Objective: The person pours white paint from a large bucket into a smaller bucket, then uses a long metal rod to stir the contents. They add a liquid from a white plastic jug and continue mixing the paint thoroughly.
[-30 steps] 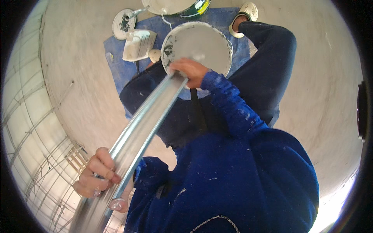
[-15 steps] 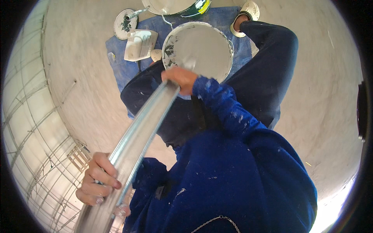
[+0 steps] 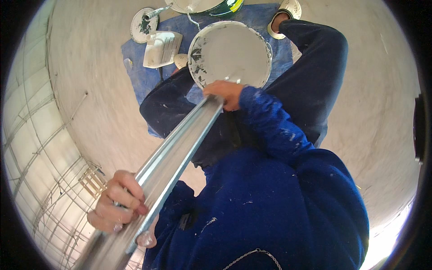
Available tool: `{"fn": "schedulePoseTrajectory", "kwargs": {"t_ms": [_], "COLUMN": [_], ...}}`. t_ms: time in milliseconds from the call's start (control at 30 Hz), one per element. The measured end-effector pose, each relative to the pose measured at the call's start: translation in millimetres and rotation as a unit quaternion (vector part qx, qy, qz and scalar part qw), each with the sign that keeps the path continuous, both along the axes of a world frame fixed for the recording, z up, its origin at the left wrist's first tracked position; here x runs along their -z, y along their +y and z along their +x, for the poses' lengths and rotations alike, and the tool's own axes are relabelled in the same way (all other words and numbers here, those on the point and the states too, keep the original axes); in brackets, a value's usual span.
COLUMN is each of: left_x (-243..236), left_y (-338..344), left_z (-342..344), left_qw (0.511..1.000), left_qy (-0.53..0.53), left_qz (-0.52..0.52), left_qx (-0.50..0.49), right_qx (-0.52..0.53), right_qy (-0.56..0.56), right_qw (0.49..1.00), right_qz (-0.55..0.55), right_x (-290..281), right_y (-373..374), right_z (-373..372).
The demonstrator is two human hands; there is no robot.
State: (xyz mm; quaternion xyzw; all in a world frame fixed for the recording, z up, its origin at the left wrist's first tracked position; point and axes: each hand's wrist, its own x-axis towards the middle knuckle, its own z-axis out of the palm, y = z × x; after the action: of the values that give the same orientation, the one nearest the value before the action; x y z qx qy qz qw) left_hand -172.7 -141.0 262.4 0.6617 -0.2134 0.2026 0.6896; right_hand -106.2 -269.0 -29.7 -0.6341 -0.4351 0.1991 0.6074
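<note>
A long metal straightedge [image 3: 175, 155], channel-shaped like a plasterer's screed bar, runs slantwise from the lower left toward the middle. My left hand [image 3: 119, 202] is wrapped round its near part, fingers over one edge and thumb at the other. My right hand [image 3: 227, 93] closes over its far end, just in front of a bucket [image 3: 195, 72] with a smeared rim. Smooth pale grey compound [image 3: 231, 51] fills the bucket. Whether a small tool sits under my right fingers is hidden.
Under the bucket lies a blue sheet [image 3: 283, 58]. On or beside it are a whitish plastic jug [image 3: 162, 49], a smeared round lid [image 3: 139, 29] and a second, dark green bucket [image 3: 227, 9]. Wire mesh [image 3: 33, 121] lines the left; a wooden pallet [image 3: 93, 180] lies beyond my left hand.
My right hand has moved right and slightly toward me, and the straightedge's far end has swung right with it. My left hand keeps its grip, shifted slightly right.
</note>
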Motion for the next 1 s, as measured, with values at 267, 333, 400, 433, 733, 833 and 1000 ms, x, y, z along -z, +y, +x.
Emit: {"fn": "schedulePoseTrajectory", "kwargs": {"t_ms": [267,333,400,433,733,833,1000], "left_x": [-3.9,-7.1,-5.7,-3.1,-4.3,-0.8,-9.8], "left_y": [6.5,7.1,3.7,0.5,-8.5,-9.6,-10.4], "left_z": [-9.1,-9.4,-9.0,-9.4,-10.2,-12.0,-13.4], "left_qw": [0.995,0.999,0.997,0.996,0.999,0.997,0.994], "left_qy": [-0.066,-0.014,0.037,0.046,-0.014,0.042,-0.044], "left_qz": [0.006,0.011,0.054,0.023,0.024,0.039,0.079], "left_qx": [-0.075,-0.031,-0.039,-0.067,0.027,-0.061,-0.053], "right_qx": [0.033,-0.032,-0.066,-0.002,-0.035,0.061,0.136], "right_qy": [-0.047,-0.005,0.015,0.002,0.003,-0.004,-0.066], "right_qw": [0.998,0.998,0.998,1.0,0.999,0.998,0.986], "right_qz": [0.022,0.045,-0.018,-0.004,0.006,-0.021,0.067], "right_x": [-19.3,-22.4,-19.3,-16.7,-11.2,-6.5,-8.0], "right_y": [11.9,8.6,-5.6,-7.1,-5.7,-14.8,6.7], "right_z": [14.8,6.0,5.2,7.8,4.1,10.2,9.6]}}
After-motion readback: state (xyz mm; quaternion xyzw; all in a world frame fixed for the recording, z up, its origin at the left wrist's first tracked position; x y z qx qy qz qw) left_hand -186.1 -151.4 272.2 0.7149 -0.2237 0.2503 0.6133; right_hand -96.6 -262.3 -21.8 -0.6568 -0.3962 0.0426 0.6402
